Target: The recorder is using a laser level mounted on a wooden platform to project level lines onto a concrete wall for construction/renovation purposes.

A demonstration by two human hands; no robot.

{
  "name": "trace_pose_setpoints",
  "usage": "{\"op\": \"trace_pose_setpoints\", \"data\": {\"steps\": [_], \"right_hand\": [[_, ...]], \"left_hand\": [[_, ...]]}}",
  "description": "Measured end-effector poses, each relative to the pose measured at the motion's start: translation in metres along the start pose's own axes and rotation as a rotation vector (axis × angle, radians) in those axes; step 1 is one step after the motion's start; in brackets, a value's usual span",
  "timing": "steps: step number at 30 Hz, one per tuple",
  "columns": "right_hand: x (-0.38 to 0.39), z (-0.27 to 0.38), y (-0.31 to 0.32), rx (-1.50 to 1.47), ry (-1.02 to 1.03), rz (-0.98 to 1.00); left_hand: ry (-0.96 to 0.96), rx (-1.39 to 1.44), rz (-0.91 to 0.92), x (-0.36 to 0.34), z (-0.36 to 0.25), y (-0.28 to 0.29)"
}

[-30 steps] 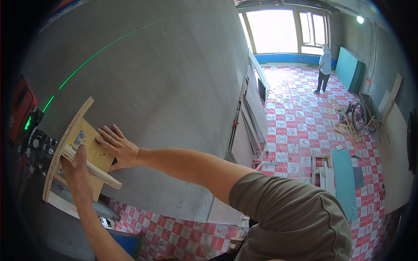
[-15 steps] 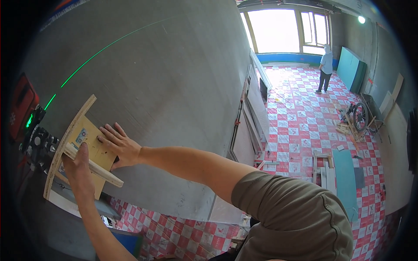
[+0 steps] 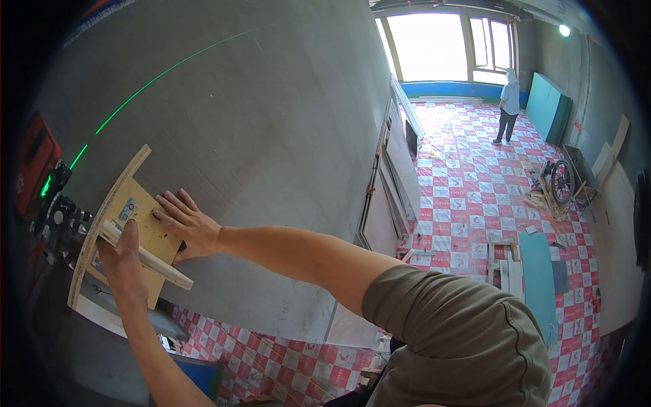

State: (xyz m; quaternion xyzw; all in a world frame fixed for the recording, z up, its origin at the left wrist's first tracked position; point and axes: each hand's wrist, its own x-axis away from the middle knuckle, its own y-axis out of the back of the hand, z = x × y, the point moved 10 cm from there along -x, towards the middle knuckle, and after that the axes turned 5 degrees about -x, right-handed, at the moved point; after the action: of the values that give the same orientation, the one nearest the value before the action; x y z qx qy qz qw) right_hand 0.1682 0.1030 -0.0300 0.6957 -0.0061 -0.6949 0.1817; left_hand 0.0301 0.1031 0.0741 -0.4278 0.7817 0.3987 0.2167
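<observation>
Holding seems the step in hand, the right hand (image 3: 186, 225) spread at the board (image 3: 150, 237) by the wall (image 3: 258, 136), the left hand's (image 3: 125, 264) grip partly hidden, and moving on calls for steady support.

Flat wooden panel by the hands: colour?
Flat wooden panel: mostly yellow-tan; clearest in the head view.

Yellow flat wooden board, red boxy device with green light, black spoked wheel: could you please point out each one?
Yellow flat wooden board (image 3: 150, 234), head view: its broad face.
Red boxy device (image 3: 38, 154), head view: its housing.
Black spoked wheel (image 3: 561, 182), head view: its hub.
</observation>
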Motion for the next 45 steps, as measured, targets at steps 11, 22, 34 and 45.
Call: {"op": "trace_pose_setpoints", "data": {"steps": [11, 22, 34, 45], "right_hand": [[0.001, 0.002, -0.001, 0.009, -0.002, -0.004], [0.001, 0.000, 0.000, 0.020, -0.010, 0.007], [0.003, -0.001, -0.004, 0.032, 0.010, -0.003], [0.001, 0.002, -0.004, 0.036, 0.004, 0.007]], "left_hand": [[-0.020, 0.002, 0.001, -0.004, 0.009, 0.001], [-0.064, 0.078, 0.027, -0.006, 0.006, -0.003], [0.001, 0.010, 0.018, -0.006, 0.012, -0.002], [0.014, -0.031, 0.021, -0.008, 0.019, -0.002]]}}
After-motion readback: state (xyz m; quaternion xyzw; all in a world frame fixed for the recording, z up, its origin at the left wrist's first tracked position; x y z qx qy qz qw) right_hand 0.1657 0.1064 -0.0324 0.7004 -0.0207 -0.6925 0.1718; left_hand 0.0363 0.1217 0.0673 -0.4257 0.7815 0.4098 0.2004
